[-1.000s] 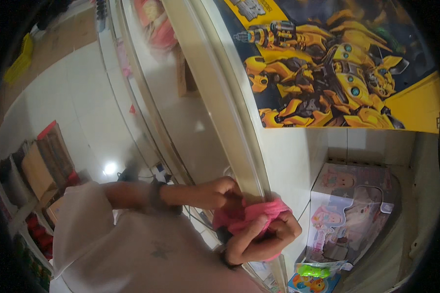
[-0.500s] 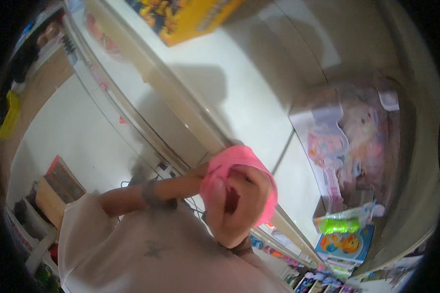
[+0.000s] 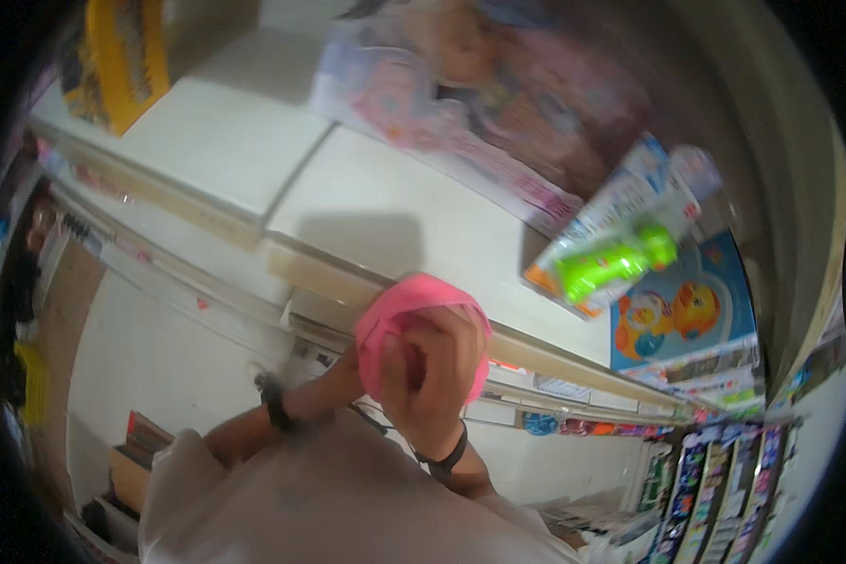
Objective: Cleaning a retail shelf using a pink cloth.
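Note:
A bunched pink cloth [image 3: 421,291] is in front of my chest, close to the front edge of a white shelf. My right hand [image 3: 437,362], with a black band on its wrist, is closed on the cloth, thumb and fingers curled into a ring over its folds. From the left, my left hand [image 3: 350,374] reaches to the cloth's near side. A dark band circles that wrist, and the pink folds and my right hand hide its fingers.
On the white shelf [image 3: 338,202] lie a boxed doll set [image 3: 442,132], a packaged green toy [image 3: 616,268], a blue duck-picture box [image 3: 681,310] and a yellow box [image 3: 127,61]. Lower shelf edges run beneath. Stocked racks [image 3: 714,489] stand at lower right, and a cardboard box [image 3: 132,475] at lower left.
My view has swung to the right along the shelf, so the doll set and yellow box appear farther left. Both hands stay at the pink cloth, which appears slightly farther left.

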The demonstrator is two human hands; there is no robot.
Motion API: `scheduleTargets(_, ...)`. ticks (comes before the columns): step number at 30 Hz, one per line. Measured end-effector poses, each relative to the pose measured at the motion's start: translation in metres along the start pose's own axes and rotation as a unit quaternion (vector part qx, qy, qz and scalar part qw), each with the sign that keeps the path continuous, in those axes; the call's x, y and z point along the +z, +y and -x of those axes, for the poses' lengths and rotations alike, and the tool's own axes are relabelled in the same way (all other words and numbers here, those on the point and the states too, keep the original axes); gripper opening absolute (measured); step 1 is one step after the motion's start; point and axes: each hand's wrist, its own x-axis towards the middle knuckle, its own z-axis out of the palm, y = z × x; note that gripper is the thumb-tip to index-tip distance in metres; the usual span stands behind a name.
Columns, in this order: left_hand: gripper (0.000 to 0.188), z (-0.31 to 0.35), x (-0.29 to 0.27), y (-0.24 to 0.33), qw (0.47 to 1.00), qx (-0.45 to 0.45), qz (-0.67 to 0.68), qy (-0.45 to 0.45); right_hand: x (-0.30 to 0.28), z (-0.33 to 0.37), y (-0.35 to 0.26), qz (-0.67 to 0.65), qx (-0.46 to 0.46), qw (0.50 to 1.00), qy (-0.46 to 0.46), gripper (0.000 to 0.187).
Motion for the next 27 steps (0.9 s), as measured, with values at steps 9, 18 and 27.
scheduleTargets(9, 0.044, -0.028, 0.07, -0.063, 0.996, -0.063, 0.053, -0.018, -0.093, 0.081, 0.091, -0.009, 0.066, 0.99, 0.127, 0.027)
scheduleTargets(18, 0.047, -0.019, 0.128, -0.065, 0.997, -0.045, -0.052, 0.026, -0.102, 0.134, 0.122, -0.083, 0.086, 0.979, 0.165, 0.047)
scheduleTargets(27, 0.065, 0.018, 0.167, -0.006, 0.96, 0.038, -0.272, -0.053, -0.126, 0.125, 0.076, -0.242, 0.048, 0.962, 0.112, 0.067)
